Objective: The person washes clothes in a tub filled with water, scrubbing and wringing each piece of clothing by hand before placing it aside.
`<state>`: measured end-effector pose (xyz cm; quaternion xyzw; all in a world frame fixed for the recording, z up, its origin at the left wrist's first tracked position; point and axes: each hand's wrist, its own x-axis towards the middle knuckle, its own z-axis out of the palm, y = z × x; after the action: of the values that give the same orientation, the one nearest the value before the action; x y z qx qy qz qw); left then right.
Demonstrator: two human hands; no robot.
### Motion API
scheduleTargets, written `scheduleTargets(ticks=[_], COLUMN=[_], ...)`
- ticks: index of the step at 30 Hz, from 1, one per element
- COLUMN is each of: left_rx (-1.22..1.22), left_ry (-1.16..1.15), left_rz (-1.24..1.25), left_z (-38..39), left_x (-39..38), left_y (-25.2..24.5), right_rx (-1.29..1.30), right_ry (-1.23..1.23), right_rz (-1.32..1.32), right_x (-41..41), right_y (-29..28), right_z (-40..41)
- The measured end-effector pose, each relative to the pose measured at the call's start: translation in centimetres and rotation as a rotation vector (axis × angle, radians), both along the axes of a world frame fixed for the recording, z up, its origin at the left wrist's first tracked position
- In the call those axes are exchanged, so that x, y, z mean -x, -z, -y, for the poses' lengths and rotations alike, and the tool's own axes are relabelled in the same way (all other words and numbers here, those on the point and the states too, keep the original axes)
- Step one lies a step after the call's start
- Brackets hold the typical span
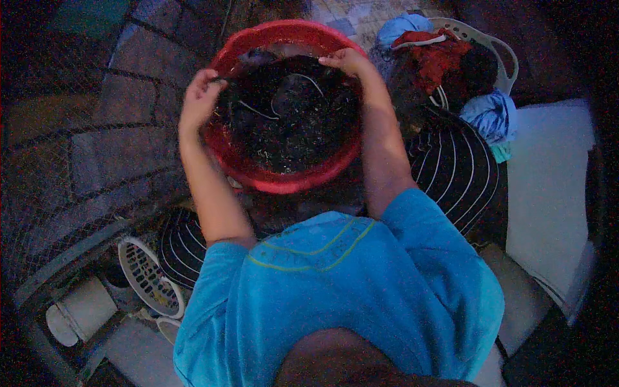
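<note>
A round red plastic basin (285, 186) stands on the ground in front of me. Dark cloth (295, 116), with thin white lines like cord or piping, is spread across its inside and speckled with light bits. At the basin's left side, my left hand (200, 94) pinches an edge of this cloth between thumb and fingers. My right hand (349, 63) grips the cloth's far right part, close to the basin's rim. The basin's bottom is hidden, and dim light blurs the cloth's folds.
At the far right, a pale plastic laundry basket (508, 60) holds red and dark clothes (435, 58); blue cloth (491, 116) hangs at its side. A white panel (546, 184) lies right. Lower left are a perforated white basket (150, 275) and a pale cylindrical container (82, 309). Stone paving (111, 150) extends left.
</note>
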<state>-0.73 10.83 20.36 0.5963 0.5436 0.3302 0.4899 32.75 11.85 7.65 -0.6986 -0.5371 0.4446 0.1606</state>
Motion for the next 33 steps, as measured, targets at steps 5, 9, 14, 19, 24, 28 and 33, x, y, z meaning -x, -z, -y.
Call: scheduleTargets(ticks=[5,9,14,19,24,28,33], left_rx=[-0.277,-0.645,-0.297,-0.015,0.04,0.504,0.159], left_ry=[-0.158,-0.099,0.222,0.216,0.153,-0.174,0.378], left_rz=[0.109,-0.078,-0.057,0.0,-1.131,-0.775,-1.143], left_z=[1.9,1.5,2.6,1.5,4.9,8.3,8.7], left_x=[-3.1,-3.1,-6.8,-8.6,-7.0,-6.7,-7.2], left_y=[-9.0,-8.8,-6.1,2.7,12.9,16.3,23.8], right_rx=[-0.295,-0.574,-0.573,-0.681,-0.072,0.362,0.029], right_ry=[0.042,0.019,0.052,-0.007,-0.306,-0.343,-0.487], right_rz=[0.0,-0.099,-0.39,-0.392,-0.17,-0.183,0.204], right_x=[0.3,2.1,7.8,9.5,9.3,14.0,11.7], right_y=[-6.6,-8.7,-16.4,-15.0,-3.8,8.9,19.3], right_z=[0.8,-0.2,1.7,1.1,1.9,2.5,5.7])
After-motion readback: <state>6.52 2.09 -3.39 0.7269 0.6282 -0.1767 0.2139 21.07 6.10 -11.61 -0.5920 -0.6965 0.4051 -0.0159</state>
